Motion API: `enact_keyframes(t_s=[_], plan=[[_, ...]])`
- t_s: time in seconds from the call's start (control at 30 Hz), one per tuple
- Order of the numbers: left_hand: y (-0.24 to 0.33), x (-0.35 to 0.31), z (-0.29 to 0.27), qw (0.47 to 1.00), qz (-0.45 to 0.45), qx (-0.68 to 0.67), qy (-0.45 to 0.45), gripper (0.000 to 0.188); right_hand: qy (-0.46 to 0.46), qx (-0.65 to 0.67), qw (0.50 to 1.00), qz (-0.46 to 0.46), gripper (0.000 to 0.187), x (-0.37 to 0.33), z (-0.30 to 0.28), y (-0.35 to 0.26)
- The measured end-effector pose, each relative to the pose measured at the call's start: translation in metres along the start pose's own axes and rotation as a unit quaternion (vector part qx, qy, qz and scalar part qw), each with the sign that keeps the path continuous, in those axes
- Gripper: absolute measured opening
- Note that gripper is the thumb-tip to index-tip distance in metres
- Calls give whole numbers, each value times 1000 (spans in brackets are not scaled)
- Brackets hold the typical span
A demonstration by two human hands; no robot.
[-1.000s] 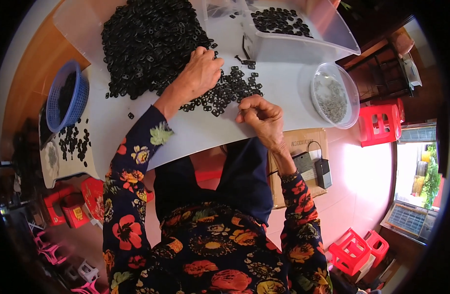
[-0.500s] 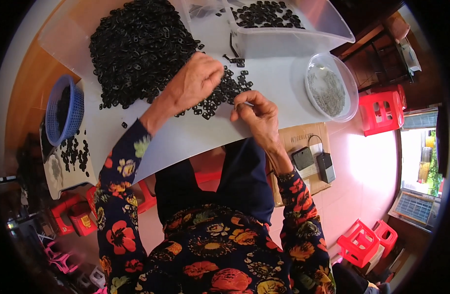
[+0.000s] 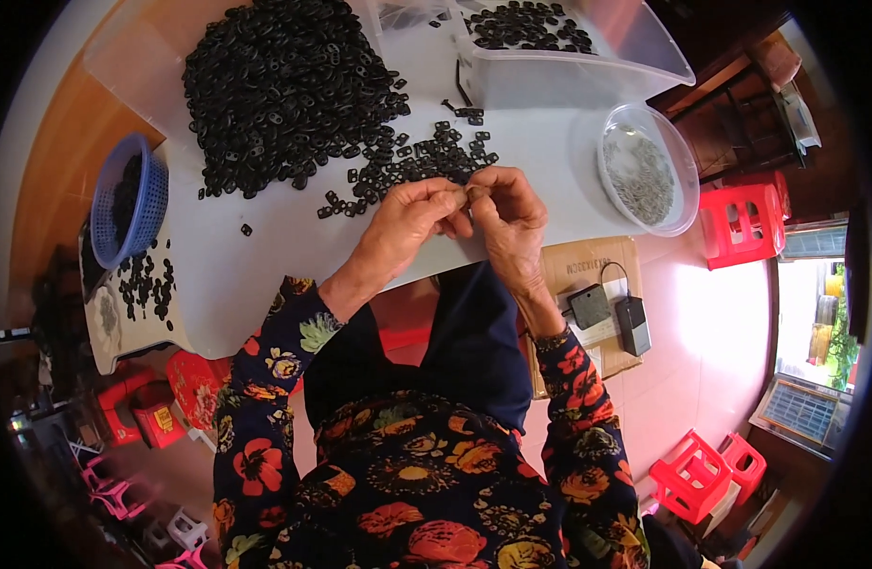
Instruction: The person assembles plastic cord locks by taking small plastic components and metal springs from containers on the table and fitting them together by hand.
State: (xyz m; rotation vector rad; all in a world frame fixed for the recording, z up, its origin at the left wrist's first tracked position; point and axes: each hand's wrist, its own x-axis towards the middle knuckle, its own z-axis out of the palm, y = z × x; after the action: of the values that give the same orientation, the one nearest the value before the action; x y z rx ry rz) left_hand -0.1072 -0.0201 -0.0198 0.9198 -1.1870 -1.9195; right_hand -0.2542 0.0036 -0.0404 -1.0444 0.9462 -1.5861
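"What is changing?"
"Half a second ago the left hand (image 3: pixel 405 223) was hanging over the little black pieces (image 3: pixel 426 156). Now it is meeting the right hand (image 3: pixel 514 223) near the table's front edge."

"What are the fingers (image 3: pixel 498 177) doing?"
"On both hands they are curling into a pinch, tips close together. I can't tell what they are holding, because it is too small and hidden."

"Where are the black pieces lying?"
"They are lying loose on the white table (image 3: pixel 294 256), just past the fingers. A big black pile (image 3: pixel 284 95) is sitting farther back, to the left. A clear bowl (image 3: pixel 685 190) of tiny grey bits (image 3: pixel 642 180) is standing off to the right."

"Is any writing showing?"
"Yes, dark letters (image 3: pixel 588 266) are showing on the brown box (image 3: pixel 555 270) beside the legs. A yellow label (image 3: pixel 165 417) is sticking on a red bin (image 3: pixel 149 402), too small for reading."
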Motion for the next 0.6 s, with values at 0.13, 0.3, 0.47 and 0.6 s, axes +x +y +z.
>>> enact_keyframes(t_s=[0.13, 0.3, 0.47, 0.6], plan=[[-8, -1, -2, 991, -27, -131, 15, 19, -24, 7, 999, 25, 17, -1, 3, -4], [-3, 0, -6, 997, 9, -78, 6, 20, -40, -65, 997, 32, 14, 3, 2, -5], [10, 10, -12, 976, 67, 209, -8, 20, -31, -51, 998, -34, 11, 3, -10, 9], [42, 57, -32, 832, 198, 512, 78, 15, -1, -1, 999, 47, 9, 1, -3, -3]])
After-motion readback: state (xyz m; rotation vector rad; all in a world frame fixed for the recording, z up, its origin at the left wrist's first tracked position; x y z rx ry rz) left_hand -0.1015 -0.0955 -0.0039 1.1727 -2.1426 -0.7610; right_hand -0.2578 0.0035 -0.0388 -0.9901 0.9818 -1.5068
